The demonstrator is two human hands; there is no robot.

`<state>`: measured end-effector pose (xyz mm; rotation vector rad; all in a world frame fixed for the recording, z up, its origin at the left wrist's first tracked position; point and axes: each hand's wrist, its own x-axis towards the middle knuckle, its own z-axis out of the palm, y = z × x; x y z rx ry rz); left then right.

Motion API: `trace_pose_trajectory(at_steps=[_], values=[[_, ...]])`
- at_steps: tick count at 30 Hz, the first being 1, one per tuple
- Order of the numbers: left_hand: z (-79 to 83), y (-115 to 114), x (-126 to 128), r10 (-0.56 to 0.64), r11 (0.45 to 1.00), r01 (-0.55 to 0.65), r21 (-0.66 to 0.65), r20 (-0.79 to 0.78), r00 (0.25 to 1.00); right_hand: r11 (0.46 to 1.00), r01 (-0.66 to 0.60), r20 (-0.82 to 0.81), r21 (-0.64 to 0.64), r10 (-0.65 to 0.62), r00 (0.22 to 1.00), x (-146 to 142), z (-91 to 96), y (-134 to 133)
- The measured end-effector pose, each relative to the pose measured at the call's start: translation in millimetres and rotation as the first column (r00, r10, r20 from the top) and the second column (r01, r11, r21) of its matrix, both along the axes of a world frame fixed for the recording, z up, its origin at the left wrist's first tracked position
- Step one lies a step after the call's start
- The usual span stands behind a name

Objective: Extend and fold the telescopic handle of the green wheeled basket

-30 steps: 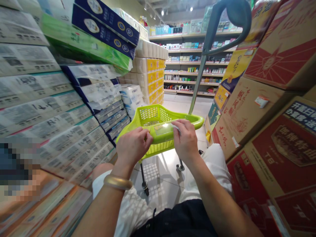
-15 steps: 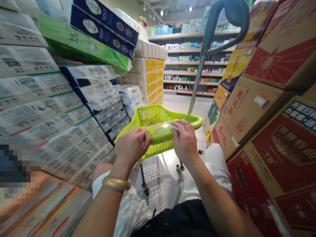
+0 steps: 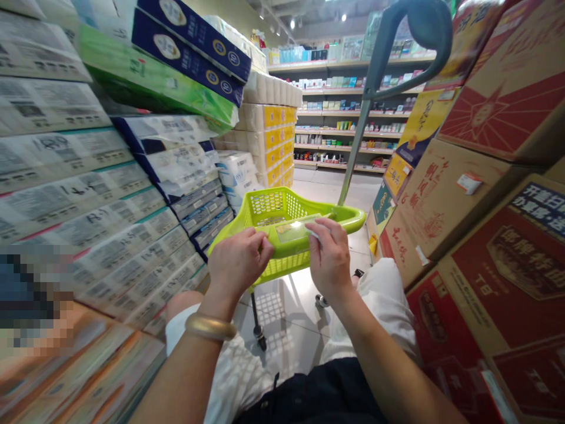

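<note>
A lime-green shopping cart (image 3: 289, 268) with a perforated basket stands upright before me on wheeled legs. My left hand (image 3: 241, 259) is closed in a fist around the left part of its handle bar (image 3: 300, 228). Toward the bar's right part is my right hand (image 3: 329, 250), fingers bent and thumb below them. A small white slip (image 3: 312, 231) shows between those fingers; its kind is hard to make out. The basket's visible inside shows its grid wall; its floor is mostly hidden by the bar.
Stacked tissue packs (image 3: 79, 176) line the left, with a green pack (image 3: 163, 82) jutting out above. Cartons (image 3: 441, 188) wall the right side. A grey pole with a looped handle (image 3: 373, 65) rises beyond the cart. Stocked shelves (image 3: 348, 115) stand across the tiled floor (image 3: 309, 176).
The view has shifted slightly, so the stacks sit a little farther right. Fingers of my right hand have lifted slightly off the bar, and the white slip shows more plainly.
</note>
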<state>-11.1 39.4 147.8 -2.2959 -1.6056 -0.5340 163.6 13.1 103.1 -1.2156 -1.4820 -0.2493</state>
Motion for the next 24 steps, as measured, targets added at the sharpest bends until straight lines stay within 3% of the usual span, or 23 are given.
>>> trace_pose_trajectory(at_steps=[5, 12, 16, 20, 24], values=[[-0.5, -0.2, -2.1, -0.013, 1.000, 0.013, 0.017, -0.012, 1.000, 0.990, -0.137, 0.126, -0.020, 0.139, 0.982, -20.1, -0.4, -6.4], [0.4, -1.0, -0.3, -0.005, 1.000, 0.005, -0.002, -0.001, 1.000, 0.999, -0.041, -0.033, 0.034, 0.042, 0.999, 20.8, -4.6, 5.5], [-0.3, -0.6, -0.5, -0.001, 1.000, 0.001, 0.008, 0.000, 1.000, 1.000, -0.014, -0.034, 0.024, 0.015, 0.999, 6.2, -2.3, 1.9], [-0.8, -0.6, -2.3, -0.014, 1.000, 0.014, 0.027, -0.011, 1.000, 0.992, -0.123, 0.097, 0.016, 0.120, 0.988, -11.9, -1.7, -3.5], [-1.2, -1.2, -2.0, -0.015, 1.000, 0.015, 0.026, -0.014, 1.000, 0.991, -0.125, 0.095, 0.042, 0.121, 0.988, 3.3, -4.4, 1.1]])
